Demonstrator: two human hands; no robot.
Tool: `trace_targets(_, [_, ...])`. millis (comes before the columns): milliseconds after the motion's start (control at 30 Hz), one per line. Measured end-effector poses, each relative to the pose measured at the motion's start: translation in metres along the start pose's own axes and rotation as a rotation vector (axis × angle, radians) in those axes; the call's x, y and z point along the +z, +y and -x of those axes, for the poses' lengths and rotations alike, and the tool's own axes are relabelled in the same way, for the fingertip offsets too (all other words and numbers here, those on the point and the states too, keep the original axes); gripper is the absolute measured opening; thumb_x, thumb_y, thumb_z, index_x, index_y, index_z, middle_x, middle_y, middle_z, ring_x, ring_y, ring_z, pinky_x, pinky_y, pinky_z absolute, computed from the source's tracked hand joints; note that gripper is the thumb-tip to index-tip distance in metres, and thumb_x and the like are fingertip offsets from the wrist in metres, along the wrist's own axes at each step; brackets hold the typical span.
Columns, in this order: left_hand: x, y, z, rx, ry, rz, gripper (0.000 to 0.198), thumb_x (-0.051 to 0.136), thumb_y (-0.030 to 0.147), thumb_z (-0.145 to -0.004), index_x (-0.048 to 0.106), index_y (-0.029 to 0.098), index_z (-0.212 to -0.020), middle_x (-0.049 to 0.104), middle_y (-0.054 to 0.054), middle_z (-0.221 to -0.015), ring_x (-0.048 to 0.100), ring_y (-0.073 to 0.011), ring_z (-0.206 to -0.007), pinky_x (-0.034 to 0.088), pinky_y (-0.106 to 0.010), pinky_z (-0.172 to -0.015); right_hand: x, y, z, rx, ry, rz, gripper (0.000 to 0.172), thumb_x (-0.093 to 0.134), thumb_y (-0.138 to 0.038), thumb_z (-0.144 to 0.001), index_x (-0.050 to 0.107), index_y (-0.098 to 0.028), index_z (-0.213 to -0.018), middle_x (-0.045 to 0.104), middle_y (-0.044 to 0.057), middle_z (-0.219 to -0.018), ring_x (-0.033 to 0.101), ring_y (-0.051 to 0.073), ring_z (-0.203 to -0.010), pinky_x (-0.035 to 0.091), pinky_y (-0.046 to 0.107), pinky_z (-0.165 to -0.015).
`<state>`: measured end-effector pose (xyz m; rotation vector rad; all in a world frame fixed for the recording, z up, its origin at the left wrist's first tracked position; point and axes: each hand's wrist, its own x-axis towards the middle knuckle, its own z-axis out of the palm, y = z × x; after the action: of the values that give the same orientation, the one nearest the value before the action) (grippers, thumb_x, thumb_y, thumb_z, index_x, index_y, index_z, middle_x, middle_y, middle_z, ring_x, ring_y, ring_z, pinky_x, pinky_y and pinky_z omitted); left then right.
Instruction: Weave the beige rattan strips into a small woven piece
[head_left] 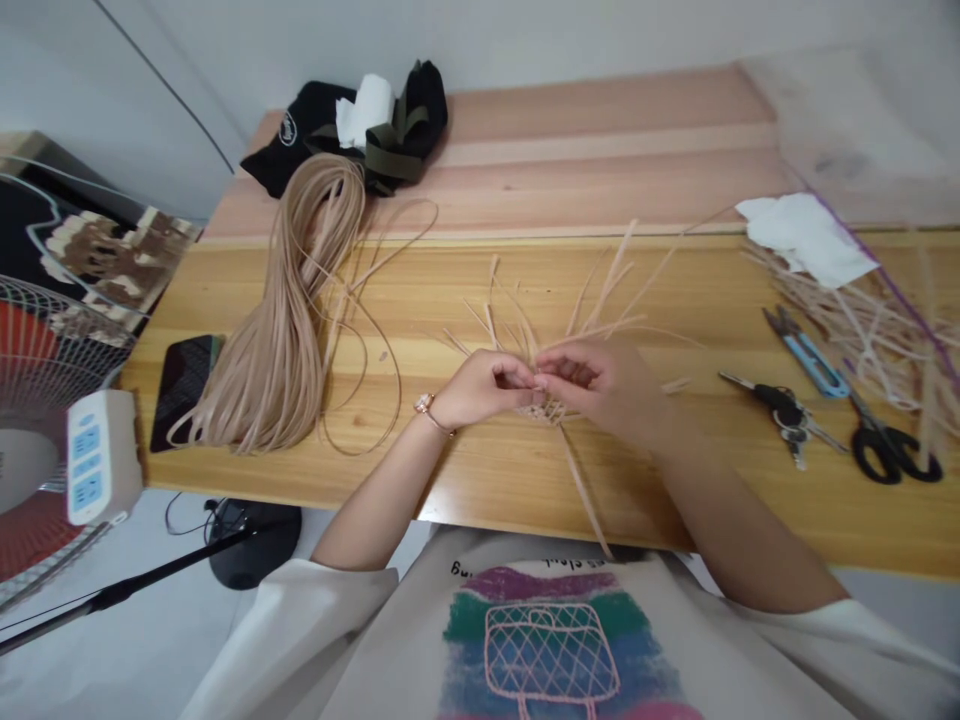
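A small woven piece (551,411) of tan strips lies at the table's middle, with loose strip ends fanning out behind it and one long strip hanging toward the front edge. My left hand (491,387), wearing a bracelet at the wrist, pinches the work from the left. From the right, my right hand (592,378) meets it, thumb and fingers closed on the strips. The fingertips of both hands nearly touch and partly cover the weaving. Left of them rests a large bundle of tan strips (289,310), with loose loops trailing off it.
At the right are blue-handled snips (814,362), keys (791,422), black scissors (889,448), white tissue (806,240) and strip scraps. A black bag (420,110) stands at the back, a phone (180,385) at left, beside a fan (37,430).
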<state>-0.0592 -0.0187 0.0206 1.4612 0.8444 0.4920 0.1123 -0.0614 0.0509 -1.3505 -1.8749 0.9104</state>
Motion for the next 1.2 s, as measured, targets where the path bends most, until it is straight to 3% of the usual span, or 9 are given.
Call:
trace_targets(100, [0.0,0.001,0.001,0.015,-0.069,-0.017,0.02,0.073,0.026,-0.062,0.064,0.01,-0.066,0.063,0.0,-0.063,0.055,-0.0083,-0.059,0.045,-0.02,-0.059,0.001,-0.001,-0.004,-0.121,0.03,0.133,0.014,0.057,-0.027,-0.081,0.066,-0.017,-0.076,0.062,0.003,-0.072,0.056,0.013,-0.066,0.042,0.025,-0.062])
trace_targets(200, [0.0,0.003,0.001,0.032,-0.088,-0.035,0.023,0.074,0.029,-0.062,0.063,0.01,-0.066,0.061,0.0,-0.062,0.053,-0.0084,-0.06,0.044,-0.02,-0.058,0.001,0.001,-0.01,-0.225,0.081,0.229,0.014,0.056,-0.025,-0.081,0.066,-0.017,-0.076,0.063,0.006,-0.083,0.057,0.016,-0.078,0.042,0.029,-0.07])
trace_targets(267, [0.0,0.003,0.001,0.037,-0.094,-0.025,0.025,0.074,0.031,-0.062,0.062,0.01,-0.067,0.06,0.0,-0.063,0.053,-0.0088,-0.06,0.043,-0.021,-0.059,0.001,0.001,-0.014,-0.242,0.019,0.242,0.014,0.055,-0.025,-0.082,0.066,-0.018,-0.078,0.064,0.006,-0.084,0.057,0.017,-0.08,0.041,0.029,-0.07])
trace_targets(367, [0.0,0.002,0.0,0.06,-0.102,-0.008,0.026,0.072,0.034,-0.064,0.06,0.01,-0.067,0.056,0.001,-0.062,0.05,-0.0087,-0.061,0.041,-0.022,-0.059,0.001,0.0,-0.017,-0.184,-0.083,0.186,0.014,0.056,-0.026,-0.083,0.067,-0.017,-0.08,0.065,0.004,-0.076,0.057,0.015,-0.072,0.039,0.026,-0.064])
trace_targets(500, [0.001,0.0,0.0,0.093,-0.086,0.005,0.022,0.062,0.033,-0.072,0.058,0.012,-0.066,0.049,0.003,-0.058,0.043,-0.0074,-0.057,0.036,-0.021,-0.056,0.0,-0.003,-0.019,-0.061,-0.059,0.095,0.015,0.058,-0.028,-0.081,0.067,-0.018,-0.076,0.064,0.001,-0.071,0.055,0.012,-0.065,0.036,0.023,-0.059])
trace_targets(700, [0.004,0.001,-0.001,0.104,-0.064,-0.013,0.023,0.052,0.027,-0.078,0.054,0.013,-0.061,0.046,0.003,-0.056,0.042,-0.0075,-0.056,0.037,-0.021,-0.058,-0.001,-0.003,-0.019,-0.075,-0.108,0.178,0.023,0.044,-0.027,-0.088,0.061,-0.016,-0.078,0.061,0.002,-0.072,0.052,0.012,-0.067,0.035,0.025,-0.061])
trace_targets(900, [0.003,0.001,0.001,0.156,-0.068,-0.177,0.026,0.05,0.032,-0.082,0.061,0.013,-0.069,0.057,0.0,-0.066,0.049,-0.0095,-0.064,0.039,-0.021,-0.063,-0.011,0.002,-0.013,-0.006,-0.239,0.232,0.015,0.046,-0.026,-0.085,0.058,-0.017,-0.085,0.059,0.0,-0.07,0.05,0.012,-0.063,0.034,0.024,-0.058])
trace_targets(1067, [0.002,0.003,0.003,0.172,-0.075,-0.29,0.027,0.049,0.034,-0.085,0.063,0.014,-0.074,0.059,0.0,-0.067,0.051,-0.0099,-0.063,0.039,-0.021,-0.061,-0.021,0.013,-0.009,0.048,-0.381,0.101,0.013,0.053,-0.025,-0.078,0.06,-0.018,-0.086,0.063,0.001,-0.077,0.055,0.013,-0.068,0.039,0.024,-0.06])
trace_targets(1200, [0.003,0.004,0.002,0.29,-0.046,-0.509,0.029,0.044,0.032,-0.088,0.059,0.015,-0.07,0.059,-0.002,-0.066,0.052,-0.0117,-0.065,0.038,-0.024,-0.067,-0.022,0.021,-0.01,0.089,-0.41,0.06,0.01,0.054,-0.022,-0.076,0.062,-0.018,-0.078,0.062,0.0,-0.069,0.054,0.012,-0.062,0.038,0.023,-0.056])
